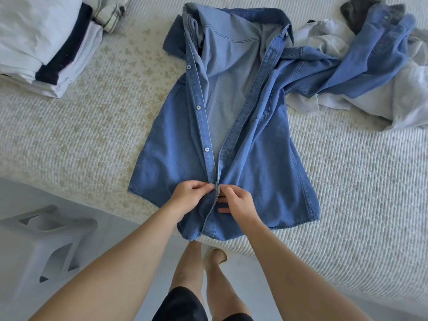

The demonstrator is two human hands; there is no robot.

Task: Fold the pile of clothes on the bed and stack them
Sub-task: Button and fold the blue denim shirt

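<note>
My left hand (188, 196) pinches the button placket of the denim shirt (231, 140) near its hem, and my right hand (236, 201) grips the facing edge just beside it, fingers tucked under the cloth. I see the shirt spread front-up on the bed (347, 181), open above my hands, hem over the edge. A folded stack (41, 42) sits far left; the unfolded pile (382, 72) lies far right, under one sleeve.

one blue denim shirt (243, 144) spread on one bed (347, 181), three white buttons showing on its placket, two hands, left hand (188, 196), right hand (238, 202), one stack of folded clothes (44, 42), one unfolded heap (370, 66), one white stool (44, 249)
</note>
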